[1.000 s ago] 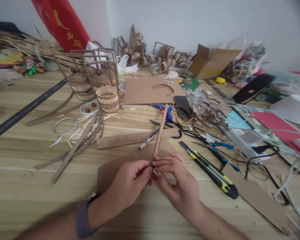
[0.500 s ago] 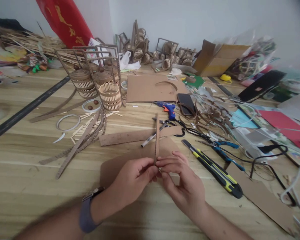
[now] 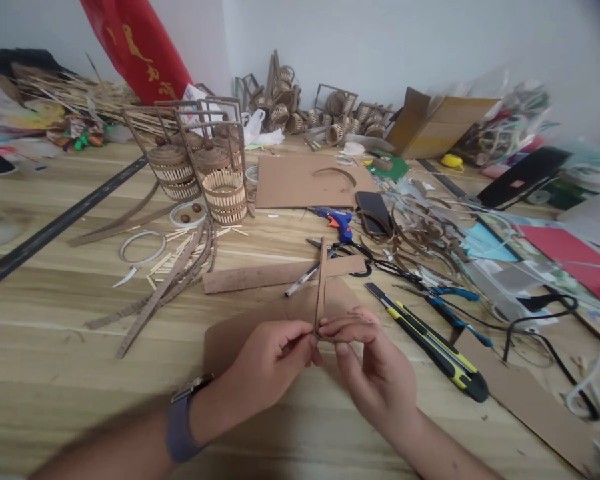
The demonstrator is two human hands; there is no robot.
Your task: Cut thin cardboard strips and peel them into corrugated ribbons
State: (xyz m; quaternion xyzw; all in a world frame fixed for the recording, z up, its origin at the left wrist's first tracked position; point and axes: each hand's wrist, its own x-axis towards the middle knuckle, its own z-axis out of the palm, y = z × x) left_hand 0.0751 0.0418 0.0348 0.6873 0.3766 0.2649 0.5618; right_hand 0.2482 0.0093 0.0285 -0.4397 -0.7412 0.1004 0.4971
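Between the fingertips of both hands a narrow cardboard strip [image 3: 321, 280] stands up, its far end pointing away from me. My left hand [image 3: 275, 360] pinches its near end between thumb and forefinger. My right hand [image 3: 375, 363] grips the same strip from the other side, where its lower part runs sideways under the fingers. The pinched end is partly hidden. Below the hands lies a flat cardboard sheet [image 3: 220, 343]. Just beyond are a wide cardboard strip [image 3: 250, 277], a pen [image 3: 300, 280] and scissors [image 3: 355, 250]. A yellow-black utility knife [image 3: 430, 343] rests right of my right hand.
A blue glue gun [image 3: 337, 222] and a phone [image 3: 375, 212] lie farther back. Small slatted lanterns [image 3: 225, 197] stand at the left, near loose sticks and cardboard strips [image 3: 155, 300]. Pliers [image 3: 455, 313] and cables crowd the right side.
The view has shifted slightly, so everything sits a little lower and to the right. My right thumb has drawn back a little from the left fingertips; both hands still hold the strip.
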